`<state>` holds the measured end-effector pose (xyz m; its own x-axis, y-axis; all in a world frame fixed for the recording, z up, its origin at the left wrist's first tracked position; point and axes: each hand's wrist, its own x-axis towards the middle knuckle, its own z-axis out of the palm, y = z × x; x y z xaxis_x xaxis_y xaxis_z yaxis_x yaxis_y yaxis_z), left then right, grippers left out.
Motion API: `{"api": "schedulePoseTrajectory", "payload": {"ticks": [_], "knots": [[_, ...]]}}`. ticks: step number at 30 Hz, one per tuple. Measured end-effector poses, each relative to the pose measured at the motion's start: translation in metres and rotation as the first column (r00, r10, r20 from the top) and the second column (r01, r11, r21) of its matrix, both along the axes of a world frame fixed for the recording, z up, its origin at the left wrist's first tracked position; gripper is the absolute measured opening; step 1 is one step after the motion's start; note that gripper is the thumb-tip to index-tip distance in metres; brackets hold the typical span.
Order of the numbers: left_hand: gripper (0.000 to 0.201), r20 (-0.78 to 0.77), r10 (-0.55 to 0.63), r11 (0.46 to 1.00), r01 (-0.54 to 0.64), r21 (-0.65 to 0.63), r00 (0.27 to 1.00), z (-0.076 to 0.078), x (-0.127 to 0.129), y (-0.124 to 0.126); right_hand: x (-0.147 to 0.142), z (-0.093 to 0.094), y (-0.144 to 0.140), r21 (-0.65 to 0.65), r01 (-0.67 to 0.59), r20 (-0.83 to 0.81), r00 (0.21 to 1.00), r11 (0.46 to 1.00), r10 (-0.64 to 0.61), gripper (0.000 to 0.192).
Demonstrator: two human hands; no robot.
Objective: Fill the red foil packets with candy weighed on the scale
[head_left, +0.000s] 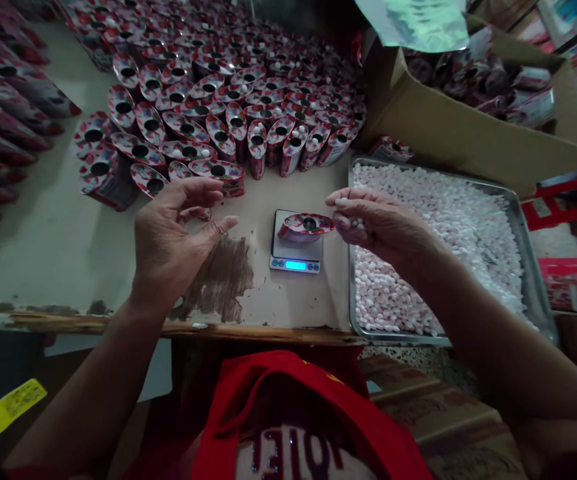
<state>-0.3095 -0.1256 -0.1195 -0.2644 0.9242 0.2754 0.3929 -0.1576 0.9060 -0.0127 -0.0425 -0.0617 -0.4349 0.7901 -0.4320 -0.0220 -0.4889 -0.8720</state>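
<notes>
A small digital scale [296,253] with a lit blue display sits on the table in front of me. On its plate stands one red-and-white printed packet [300,229] with a dark round opening on top. My right hand [371,217] is just right of that packet, its fingers pinched around a few small white candies [342,202]. Beneath that hand lies a metal tray [352,293] heaped with the same white candies. Left of the scale, my left hand [175,233] hangs over the table, thumb and fingers apart, holding nothing I can see.
Many similar packets [218,137] stand close together behind the scale, some with white candies on top. More packets line the left side. A cardboard box [448,127] full of packets stands behind the tray. The table's worn front edge [248,331] runs before me.
</notes>
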Motion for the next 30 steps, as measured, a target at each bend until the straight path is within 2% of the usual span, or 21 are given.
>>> {"api": "schedulePoseTrajectory", "payload": {"ticks": [5,10,15,20,23,26,28,30], "knots": [[0.043,0.008,-0.018,1.0,0.018,0.021,1.0,0.011,0.011,0.005,0.001,0.008,0.0,0.012,-0.005,0.018,1.0,1.0,0.005,0.016],[0.044,-0.036,-0.104,0.994,0.105,0.009,0.994,0.015,0.031,0.009,0.002,0.013,0.004,0.08,-0.051,0.079,0.996,0.995,0.045,0.018],[0.043,-0.086,-0.129,0.992,0.129,-0.005,0.988,0.015,0.041,0.007,-0.004,0.006,0.01,0.156,-0.211,0.215,0.961,0.965,0.175,0.027],[0.046,-0.096,-0.131,0.991,0.129,-0.021,0.987,0.018,0.041,0.005,-0.012,-0.004,0.011,0.166,-0.368,0.375,0.882,0.915,0.287,0.034],[0.051,-0.092,-0.134,0.991,0.132,-0.027,0.987,0.018,0.039,0.006,-0.013,-0.003,0.011,0.254,-0.422,0.478,0.837,0.87,0.266,0.03],[0.053,-0.089,-0.148,0.989,0.144,-0.045,0.985,0.015,0.038,0.009,-0.013,0.001,0.013,0.405,-0.509,0.652,0.743,0.759,0.151,0.011],[0.055,-0.097,-0.158,0.986,0.152,-0.065,0.983,0.012,0.038,0.011,-0.014,0.004,0.015,0.43,-0.573,0.739,0.667,0.698,0.092,0.003],[0.054,-0.119,-0.167,0.984,0.158,-0.08,0.979,0.009,0.038,0.013,-0.017,0.005,0.015,0.406,-0.614,0.755,0.643,0.677,0.131,0.006]]}}
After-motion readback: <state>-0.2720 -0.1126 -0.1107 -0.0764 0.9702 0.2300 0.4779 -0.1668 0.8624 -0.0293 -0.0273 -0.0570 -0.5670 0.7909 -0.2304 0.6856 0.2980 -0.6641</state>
